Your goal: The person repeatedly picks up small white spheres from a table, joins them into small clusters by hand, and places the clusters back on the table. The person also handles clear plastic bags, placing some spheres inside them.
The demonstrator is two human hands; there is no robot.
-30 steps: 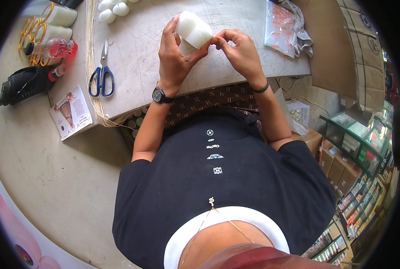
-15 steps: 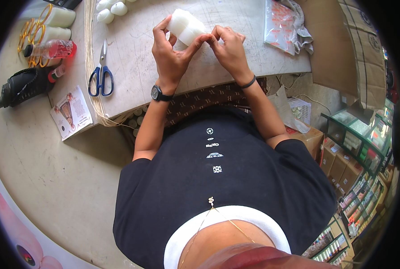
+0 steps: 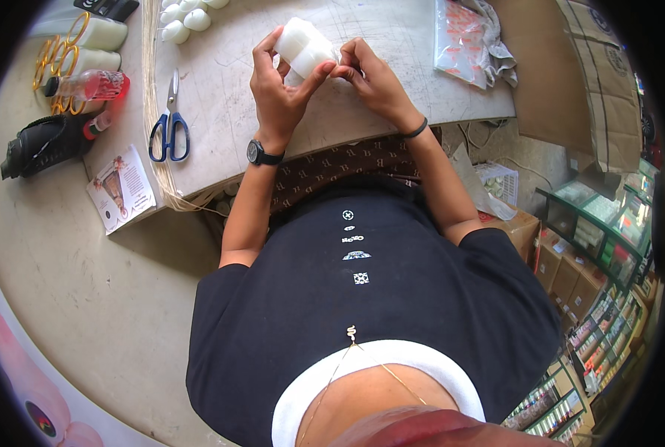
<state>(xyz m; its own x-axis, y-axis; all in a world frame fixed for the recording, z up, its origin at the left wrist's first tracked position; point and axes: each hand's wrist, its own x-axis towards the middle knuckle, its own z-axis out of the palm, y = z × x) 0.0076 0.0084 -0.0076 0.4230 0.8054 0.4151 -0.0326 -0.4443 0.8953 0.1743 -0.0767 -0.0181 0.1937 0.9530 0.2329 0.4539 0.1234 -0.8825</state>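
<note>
Over the far part of the table, my left hand [image 3: 280, 93] holds a chunky white, slightly translucent block [image 3: 302, 46], which looks like wax or silicone. Its thumb presses the block's lower right edge, with the fingers around the left side. My right hand [image 3: 369, 78] is closed in a pinch beside that same edge, close to the left thumb. Whatever is between the right fingertips is too small to make out. Blue-handled scissors [image 3: 170, 134] lie left of my left hand, beside a long bundle of pale cord [image 3: 153, 112].
Several small white rounded pieces [image 3: 196, 19] stand at the far left. Beyond the cord are a red drink bottle [image 3: 94, 85], a black flask [image 3: 45, 147] and a printed card [image 3: 120, 190]. A plastic packet [image 3: 463, 45] and cardboard box [image 3: 548, 74] are at the right.
The block has tilted slightly and come a little nearer to me. My right hand has shifted slightly left and nearer, its fingers still pinched at the block's edge.
</note>
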